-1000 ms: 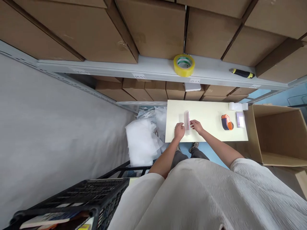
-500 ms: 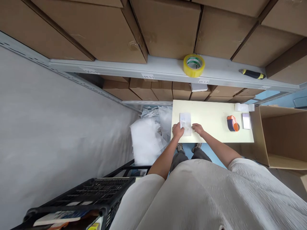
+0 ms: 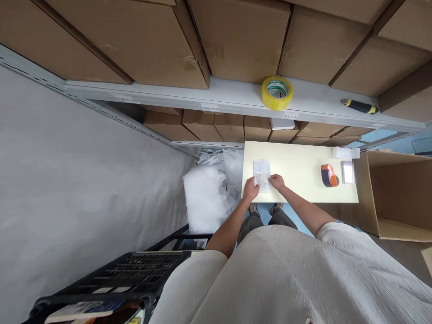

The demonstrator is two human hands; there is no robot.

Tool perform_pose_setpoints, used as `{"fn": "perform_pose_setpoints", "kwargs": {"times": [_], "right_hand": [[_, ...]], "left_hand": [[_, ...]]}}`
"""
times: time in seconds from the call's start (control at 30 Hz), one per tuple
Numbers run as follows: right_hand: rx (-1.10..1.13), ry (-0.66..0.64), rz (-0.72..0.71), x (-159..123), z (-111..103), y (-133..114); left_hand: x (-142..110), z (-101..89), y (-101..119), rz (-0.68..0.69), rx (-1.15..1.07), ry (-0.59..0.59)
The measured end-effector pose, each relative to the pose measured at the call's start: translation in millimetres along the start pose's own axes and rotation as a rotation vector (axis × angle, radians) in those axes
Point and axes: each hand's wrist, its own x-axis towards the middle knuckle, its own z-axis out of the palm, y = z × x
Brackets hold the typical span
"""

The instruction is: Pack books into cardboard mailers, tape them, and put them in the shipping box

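A thin, flat packet in translucent white wrap (image 3: 262, 169) lies on the cream tabletop (image 3: 297, 189) near its left end. Blurred darker markings show through its lower half; its contents cannot be made out. My left hand (image 3: 250, 190) grips its left edge, thumb lying over the top face. On the opposite side, the fingertips of my right hand (image 3: 277, 181) pinch the right edge. Further right on the table sits an orange and dark blue tape dispenser (image 3: 327, 175), out of reach of both hands' fingers.
A white roll (image 3: 340, 153) and a small box, partly blurred, (image 3: 348, 172) are at the table's right end, by an open carton (image 3: 398, 193). White foam sheets (image 3: 204, 198) heap at the left. Yellow tape (image 3: 277, 93) and a cutter (image 3: 360, 106) rest on the shelf. A black crate (image 3: 135, 270) stands behind left.
The packet, earlier tipped up on edge between my hands, now lies flat. My right hand has come in onto its right edge. The view has shifted slightly left.
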Motion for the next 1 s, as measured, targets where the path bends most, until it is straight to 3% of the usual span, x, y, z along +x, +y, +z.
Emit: {"fn": "perform_pose_setpoints", "kwargs": {"times": [0.13, 0.27, 0.47, 0.73, 1.0], "right_hand": [[-0.122, 0.041, -0.039, 4, 6, -1], [-0.092, 0.032, -0.047, 16, 13, -10], [-0.039, 0.02, -0.104, 44, 27, -45], [-0.096, 0.015, -0.17, 72, 38, -90], [-0.228, 0.082, -0.214, 68, 39, -92]], "left_hand": [[0, -3.6, 1, -0.021, -0.021, -0.018], [5, -11.6, 4, 0.052, -0.001, 0.02], [24, -27.0, 9, 0.125, 0.064, 0.028], [48, -50.1, 18, 0.05, 0.126, -0.02], [48, -55.8, 20, 0.018, 0.171, -0.04]]}}
